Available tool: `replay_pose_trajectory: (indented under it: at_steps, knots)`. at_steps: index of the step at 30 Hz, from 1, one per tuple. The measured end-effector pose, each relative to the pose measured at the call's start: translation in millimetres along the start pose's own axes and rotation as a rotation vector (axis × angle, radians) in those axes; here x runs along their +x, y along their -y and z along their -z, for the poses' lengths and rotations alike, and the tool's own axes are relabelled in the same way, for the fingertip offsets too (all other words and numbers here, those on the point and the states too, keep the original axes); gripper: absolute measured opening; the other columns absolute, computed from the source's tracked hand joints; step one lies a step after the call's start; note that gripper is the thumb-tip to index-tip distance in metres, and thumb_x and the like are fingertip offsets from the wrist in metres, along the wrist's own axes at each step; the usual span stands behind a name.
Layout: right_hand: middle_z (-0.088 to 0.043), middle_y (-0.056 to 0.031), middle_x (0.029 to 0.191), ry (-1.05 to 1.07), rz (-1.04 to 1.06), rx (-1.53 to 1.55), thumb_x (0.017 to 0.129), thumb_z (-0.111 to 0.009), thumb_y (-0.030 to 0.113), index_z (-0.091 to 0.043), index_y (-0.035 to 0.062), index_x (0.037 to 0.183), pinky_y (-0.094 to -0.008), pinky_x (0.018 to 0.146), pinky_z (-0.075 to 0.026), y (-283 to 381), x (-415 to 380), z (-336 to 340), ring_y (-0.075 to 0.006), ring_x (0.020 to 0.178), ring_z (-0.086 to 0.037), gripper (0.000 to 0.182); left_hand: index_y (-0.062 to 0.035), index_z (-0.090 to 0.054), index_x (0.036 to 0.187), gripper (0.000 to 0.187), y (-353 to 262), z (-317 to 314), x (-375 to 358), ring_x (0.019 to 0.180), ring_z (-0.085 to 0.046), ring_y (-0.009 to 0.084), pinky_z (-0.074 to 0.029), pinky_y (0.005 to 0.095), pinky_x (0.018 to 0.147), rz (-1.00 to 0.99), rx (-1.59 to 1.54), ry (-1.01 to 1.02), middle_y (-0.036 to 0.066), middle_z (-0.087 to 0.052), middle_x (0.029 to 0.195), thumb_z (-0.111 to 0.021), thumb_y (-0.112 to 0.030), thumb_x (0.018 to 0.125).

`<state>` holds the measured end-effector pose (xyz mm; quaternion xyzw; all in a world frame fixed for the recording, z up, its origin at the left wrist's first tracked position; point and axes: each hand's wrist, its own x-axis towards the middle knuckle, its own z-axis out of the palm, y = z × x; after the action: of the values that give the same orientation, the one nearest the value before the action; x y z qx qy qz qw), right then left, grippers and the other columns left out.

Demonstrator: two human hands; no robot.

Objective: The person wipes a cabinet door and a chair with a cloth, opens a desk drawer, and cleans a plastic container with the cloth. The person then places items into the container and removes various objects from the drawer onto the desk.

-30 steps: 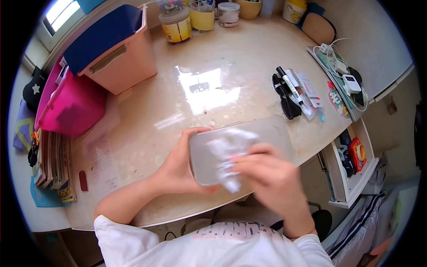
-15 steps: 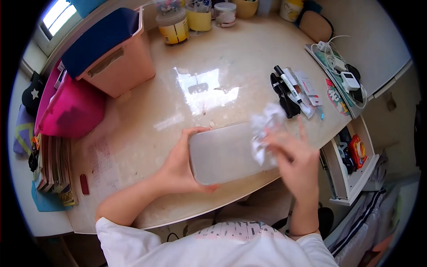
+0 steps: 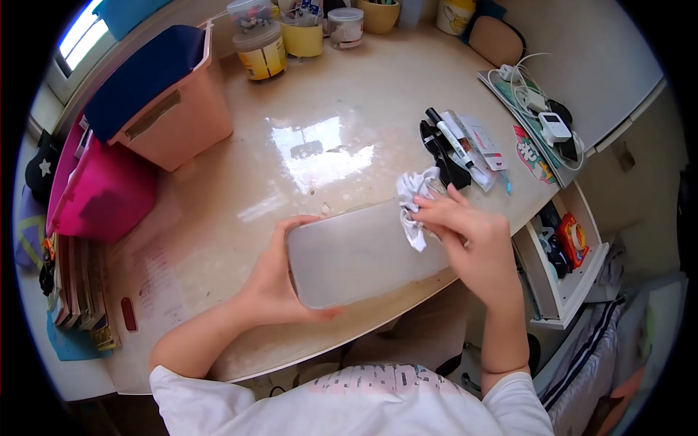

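A translucent, whitish plastic box (image 3: 356,254) with rounded corners lies near the front edge of the desk. Around its left end my left hand (image 3: 280,269) is closed, thumb along the near side and fingers at the far side. My right hand (image 3: 465,236) pinches a crumpled white cloth (image 3: 416,207) over the right end of the box. The cloth appears to touch the box's top face, and together with the hand it hides part of that end.
Beyond my right hand lie a black marker (image 3: 448,134), a dark pouch-like item (image 3: 443,156) and small packets. Cables and a white device (image 3: 555,127) rest on a folder. A drawer (image 3: 563,269) stands open at right. Pink bins (image 3: 178,123) and stacked books (image 3: 80,294) line the left.
The view has shifted a little, moving the desk items left in the picture. My right hand and the cloth, blurred before, now show sharply, still at the box's right end. My left hand keeps its hold.
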<state>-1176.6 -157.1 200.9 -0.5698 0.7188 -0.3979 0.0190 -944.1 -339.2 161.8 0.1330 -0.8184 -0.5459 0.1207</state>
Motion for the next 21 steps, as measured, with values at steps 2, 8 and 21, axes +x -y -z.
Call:
replay_pose_trajectory:
  at_steps: [2, 8, 21]
  knots:
    - [-0.075, -0.0133, 0.11, 0.008, -0.014, -0.042, 0.081, -0.062, -0.01, -0.075, 0.0066, 0.098, -0.0461, 0.107, -0.051, 12.8, -23.5, 11.2, -0.0326, 0.109, -0.07, 0.028, -0.0079, -0.03, 0.143, 0.108, 0.9, 1.0, 0.1, 0.129, -0.052, 0.0274, -0.042, 0.0395, 0.107, -0.001, 0.008, -0.003, 0.015, -0.049, 0.138, -0.096, -0.024, 0.059]
    - [-0.075, -0.0147, 0.109, -0.015, -0.032, -0.06, 0.081, -0.063, -0.01, -0.074, 0.0043, 0.099, -0.0418, 0.104, -0.054, 10.9, -34.7, 9.1, -0.0328, 0.11, -0.07, 0.025, -0.0072, -0.031, 0.142, 0.107, 2.1, -0.4, 1.2, 0.128, -0.052, 0.0268, -0.042, 0.0392, 0.108, -0.031, 0.005, -0.017, 0.014, -0.05, 0.137, -0.095, -0.023, 0.058]
    - [-0.072, -0.0142, 0.119, 0.094, 0.305, 0.109, 0.082, -0.065, -0.001, -0.072, 0.0048, 0.11, -0.0447, 0.107, -0.052, 57.7, -28.9, -52.3, -0.0321, 0.116, -0.068, 0.029, -0.007, -0.031, 0.142, 0.108, -2.1, 2.6, 3.6, 0.124, -0.054, 0.0259, -0.044, 0.0394, 0.106, -0.069, 0.075, -0.01, 0.013, -0.052, 0.133, -0.095, -0.024, 0.057]
